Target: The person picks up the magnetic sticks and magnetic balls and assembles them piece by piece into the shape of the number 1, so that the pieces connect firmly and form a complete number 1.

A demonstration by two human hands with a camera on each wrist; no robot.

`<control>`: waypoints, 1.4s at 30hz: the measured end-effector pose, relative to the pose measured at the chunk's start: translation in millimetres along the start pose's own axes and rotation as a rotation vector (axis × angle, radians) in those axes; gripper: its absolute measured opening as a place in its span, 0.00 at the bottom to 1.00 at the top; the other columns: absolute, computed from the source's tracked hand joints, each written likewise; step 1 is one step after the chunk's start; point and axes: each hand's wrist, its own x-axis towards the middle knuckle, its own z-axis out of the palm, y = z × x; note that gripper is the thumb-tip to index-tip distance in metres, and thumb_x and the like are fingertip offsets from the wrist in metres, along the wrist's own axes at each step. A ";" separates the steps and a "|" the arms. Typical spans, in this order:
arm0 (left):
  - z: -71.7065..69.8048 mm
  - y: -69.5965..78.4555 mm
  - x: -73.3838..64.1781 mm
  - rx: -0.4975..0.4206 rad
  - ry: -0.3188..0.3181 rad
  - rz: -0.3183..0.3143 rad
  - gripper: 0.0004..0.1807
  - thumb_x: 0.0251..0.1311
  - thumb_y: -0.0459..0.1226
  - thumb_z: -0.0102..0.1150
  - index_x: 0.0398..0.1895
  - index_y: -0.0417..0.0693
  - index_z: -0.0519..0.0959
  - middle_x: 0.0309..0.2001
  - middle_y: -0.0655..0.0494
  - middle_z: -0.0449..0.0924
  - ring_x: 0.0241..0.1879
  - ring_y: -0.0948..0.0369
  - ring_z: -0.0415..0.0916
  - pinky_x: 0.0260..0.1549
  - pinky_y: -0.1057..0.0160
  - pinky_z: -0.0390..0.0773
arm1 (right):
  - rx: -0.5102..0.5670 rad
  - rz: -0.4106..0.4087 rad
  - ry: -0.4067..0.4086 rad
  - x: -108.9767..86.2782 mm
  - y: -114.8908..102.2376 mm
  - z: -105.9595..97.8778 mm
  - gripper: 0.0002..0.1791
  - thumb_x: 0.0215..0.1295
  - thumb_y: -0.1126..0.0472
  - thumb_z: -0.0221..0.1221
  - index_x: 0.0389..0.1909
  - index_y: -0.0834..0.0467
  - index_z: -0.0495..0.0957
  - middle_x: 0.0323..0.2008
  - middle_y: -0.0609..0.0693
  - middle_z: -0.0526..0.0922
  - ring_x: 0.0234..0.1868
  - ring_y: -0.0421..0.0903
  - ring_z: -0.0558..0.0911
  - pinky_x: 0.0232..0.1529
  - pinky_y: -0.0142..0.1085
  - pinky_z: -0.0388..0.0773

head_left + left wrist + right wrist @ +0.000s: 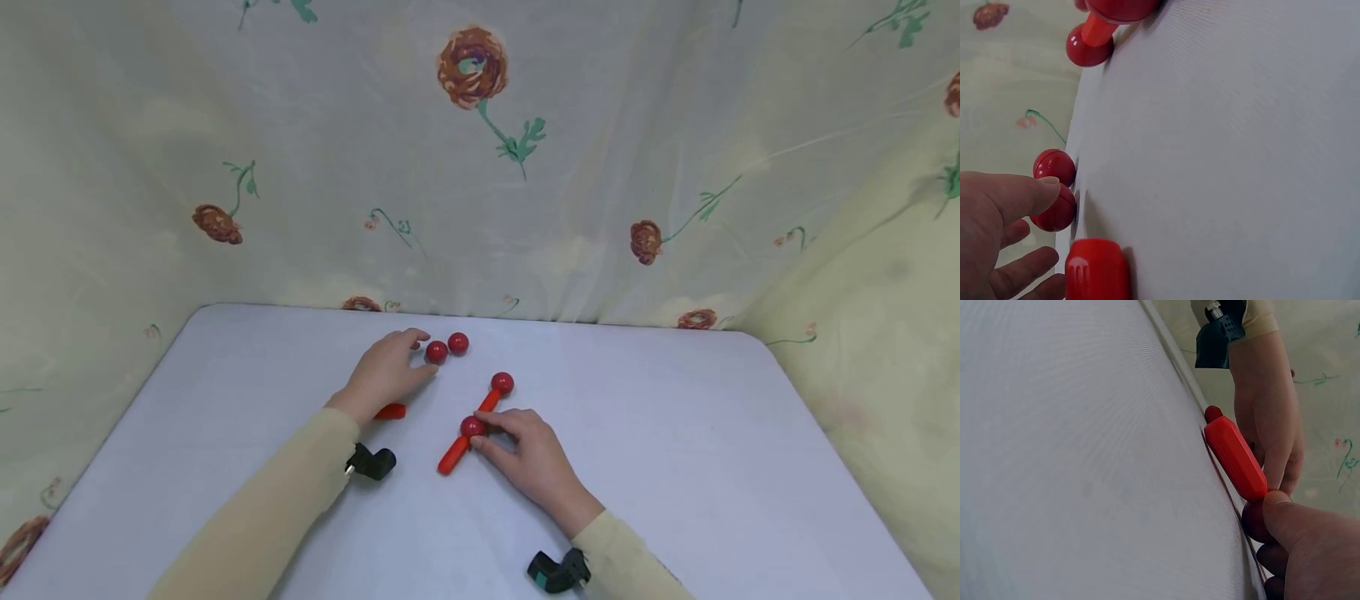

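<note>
One white-covered counter (pixel 637 450) lies beneath both hands. The left hand (pixel 385 374) has its fingers parted, no grip visible. The right hand (pixel 537 461) has its fingers pinching the middle ball (pixel 469 427) of a red rod-and-ball chain (pixel 453 457); too weak a pinch might let a joint twist or separate. One loose red rod (pixel 393 412) lies below the left fingers, near the wrist. Two loose red balls (pixel 437 352) sit at and just beyond the left fingertips; a nudge could roll them away. No brand, label or writing is legible.
</note>
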 end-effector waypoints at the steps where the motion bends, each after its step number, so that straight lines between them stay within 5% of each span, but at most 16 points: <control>1: 1.1 1.0 1.9 0.001 -0.002 -0.001 0.35 0.59 0.49 0.68 0.67 0.50 0.70 0.60 0.48 0.75 0.57 0.51 0.73 0.54 0.48 0.75 | 0.002 -0.006 0.007 0.1 0.2 -0.3 0.21 0.60 0.49 0.69 0.55 0.45 0.83 0.43 0.33 0.83 0.45 0.36 0.76 0.46 0.38 0.77; 17: 3.7 9.9 8.5 0.013 0.032 0.029 0.25 0.61 0.44 0.68 0.60 0.49 0.76 0.46 0.52 0.80 0.43 0.54 0.74 0.47 0.55 0.77 | 0.010 -0.027 0.014 1.0 0.3 -1.5 0.20 0.60 0.50 0.69 0.54 0.46 0.84 0.43 0.34 0.84 0.46 0.36 0.77 0.47 0.38 0.76; 25: -0.7 6.2 5.2 -0.036 0.047 0.002 0.24 0.61 0.45 0.67 0.59 0.50 0.76 0.49 0.53 0.80 0.46 0.54 0.75 0.48 0.54 0.78 | 0.006 -0.025 0.008 1.2 1.5 -0.9 0.21 0.60 0.50 0.69 0.55 0.47 0.84 0.44 0.36 0.85 0.46 0.36 0.78 0.47 0.37 0.76; 42: -24.6 -4.5 -31.7 -0.187 0.153 -0.002 0.25 0.59 0.44 0.69 0.58 0.51 0.74 0.51 0.55 0.77 0.51 0.53 0.74 0.42 0.54 0.81 | 0.004 -0.010 0.003 -0.2 2.7 0.1 0.20 0.63 0.47 0.67 0.56 0.44 0.82 0.46 0.34 0.83 0.47 0.36 0.76 0.48 0.37 0.77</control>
